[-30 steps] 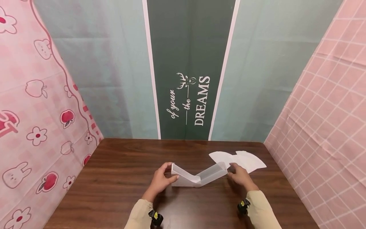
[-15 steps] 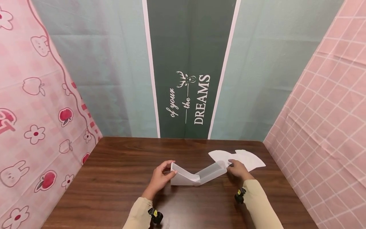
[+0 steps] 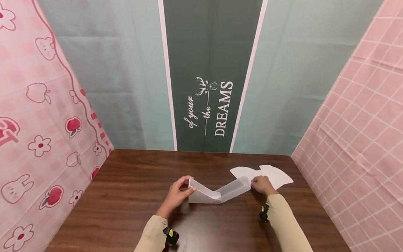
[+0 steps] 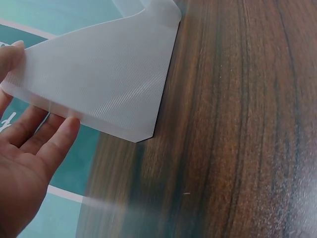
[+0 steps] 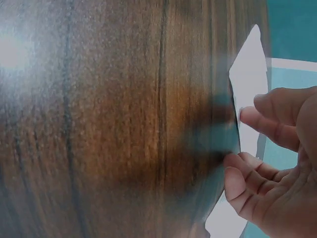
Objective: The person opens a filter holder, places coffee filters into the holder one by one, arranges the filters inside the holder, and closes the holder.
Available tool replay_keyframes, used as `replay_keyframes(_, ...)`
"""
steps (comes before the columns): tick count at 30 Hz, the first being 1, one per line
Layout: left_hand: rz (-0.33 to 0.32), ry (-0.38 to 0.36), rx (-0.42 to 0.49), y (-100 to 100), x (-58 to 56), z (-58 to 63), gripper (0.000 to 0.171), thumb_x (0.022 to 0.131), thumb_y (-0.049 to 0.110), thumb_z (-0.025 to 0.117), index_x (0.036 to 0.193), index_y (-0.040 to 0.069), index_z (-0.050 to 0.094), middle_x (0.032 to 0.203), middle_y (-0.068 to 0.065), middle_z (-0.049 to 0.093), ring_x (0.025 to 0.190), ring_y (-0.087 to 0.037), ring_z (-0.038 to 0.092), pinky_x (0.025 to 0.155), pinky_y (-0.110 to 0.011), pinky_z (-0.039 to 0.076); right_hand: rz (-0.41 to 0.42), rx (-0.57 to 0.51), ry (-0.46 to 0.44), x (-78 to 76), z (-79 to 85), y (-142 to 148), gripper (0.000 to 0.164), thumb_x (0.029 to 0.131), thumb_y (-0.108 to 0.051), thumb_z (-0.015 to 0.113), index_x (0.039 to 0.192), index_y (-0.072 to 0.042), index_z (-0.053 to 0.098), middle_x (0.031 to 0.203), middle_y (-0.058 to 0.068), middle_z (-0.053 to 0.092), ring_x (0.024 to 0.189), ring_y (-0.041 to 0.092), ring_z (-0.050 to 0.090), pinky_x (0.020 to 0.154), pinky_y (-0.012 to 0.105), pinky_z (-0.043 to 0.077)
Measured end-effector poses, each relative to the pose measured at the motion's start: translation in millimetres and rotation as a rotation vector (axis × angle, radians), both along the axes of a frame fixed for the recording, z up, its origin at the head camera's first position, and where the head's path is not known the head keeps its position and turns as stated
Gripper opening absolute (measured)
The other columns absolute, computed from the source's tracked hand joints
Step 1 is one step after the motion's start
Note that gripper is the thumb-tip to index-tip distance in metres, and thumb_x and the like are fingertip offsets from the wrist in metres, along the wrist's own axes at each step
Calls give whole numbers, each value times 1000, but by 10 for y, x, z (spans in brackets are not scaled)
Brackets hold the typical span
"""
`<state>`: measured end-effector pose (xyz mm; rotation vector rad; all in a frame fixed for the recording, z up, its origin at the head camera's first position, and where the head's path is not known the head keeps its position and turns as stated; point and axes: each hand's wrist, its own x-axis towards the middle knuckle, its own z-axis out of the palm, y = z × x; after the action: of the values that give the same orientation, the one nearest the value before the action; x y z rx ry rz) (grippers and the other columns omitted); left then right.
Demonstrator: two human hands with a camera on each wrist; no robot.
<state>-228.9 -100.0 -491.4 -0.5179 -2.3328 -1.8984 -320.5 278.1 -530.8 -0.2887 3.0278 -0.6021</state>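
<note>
A frosted white plastic box (image 3: 234,190), bent in a wide V at its middle, stands on the brown table. My left hand (image 3: 177,194) grips its left end, thumb on the near side and fingers round the end edge. In the left wrist view the ribbed plastic side panel (image 4: 99,69) fills the space beyond these fingers (image 4: 59,141). At the raised right end, my right hand (image 3: 262,183) has its fingertips close beside the box's edge. The right wrist view has this hand (image 5: 280,163) loosely curled, with a gap between thumb and fingers and no plastic between them.
White paper (image 3: 278,176) shaped in two fan-like lobes lies flat behind my right hand. The wooden table (image 3: 141,175) meets a green and teal curtain (image 3: 214,52) at its back edge. Pink cloths hang at both sides.
My right hand has shifted slightly, and its fingers have curled in by the box's right end. The left hand keeps its grip, and the box has hardly moved.
</note>
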Motion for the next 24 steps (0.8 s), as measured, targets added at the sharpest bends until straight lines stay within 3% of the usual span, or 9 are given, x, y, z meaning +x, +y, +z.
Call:
replay_keyframes(3, -10, -7, -12, -10, -1, 14, 34, 83, 6, 69, 114, -1, 56, 100, -18, 63, 95, -33, 57, 76, -37, 50, 9, -21, 59, 3, -3, 4, 16, 75, -4, 57, 59, -5, 59, 58, 2, 54, 55, 18, 44, 55, 34, 40)
replay_keyframes(5, -14, -10, -19, -14, -1, 18, 34, 84, 6, 69, 115, -1, 56, 100, -19, 62, 95, -33, 57, 75, -36, 50, -3, -32, 61, 0, -5, 6, 15, 71, -2, 58, 57, -6, 56, 55, 1, 51, 53, 17, 43, 53, 33, 40)
replay_keyframes(8, -22, -16, -21, -16, -2, 19, 34, 84, 7, 69, 115, -1, 56, 101, -19, 62, 95, -34, 57, 76, -36, 50, -20, -4, 37, -4, -1, 1, 4, 68, -3, 63, 68, 1, 62, 66, 8, 59, 64, 24, 53, 63, 39, 46)
replay_keyframes(11, -23, -20, -32, -16, -4, 13, 34, 84, 8, 69, 115, -1, 56, 101, -18, 62, 95, -33, 57, 75, -34, 50, -37, 46, -6, -3, 2, -1, 24, 70, -10, 68, 87, 6, 64, 81, 15, 61, 81, 34, 56, 76, 46, 46)
replay_keyframes(13, -20, -19, -43, -15, -7, 6, 36, 84, 8, 69, 115, -2, 55, 101, -17, 62, 95, -32, 57, 75, -32, 50, -56, 58, -32, 5, 3, 4, 28, 71, -15, 69, 89, 6, 63, 82, 16, 61, 82, 34, 55, 76, 47, 46)
replay_keyframes(17, -11, -23, -54, -13, -9, -1, 34, 84, 9, 69, 115, 0, 56, 100, -15, 62, 94, -29, 58, 74, -31, 50, -135, 18, -78, 40, 15, 23, 26, 73, -18, 71, 76, 4, 57, 69, 10, 56, 64, 26, 51, 61, 41, 45)
replay_keyframes(24, -13, -18, -59, -8, -15, 4, 34, 84, 8, 69, 114, 0, 56, 99, -15, 62, 93, -29, 58, 74, -30, 49, -401, -197, -187, 77, 32, 93, 23, 66, -1, 73, 71, 7, 52, 67, 17, 51, 48, 23, 54, 42, 27, 48)
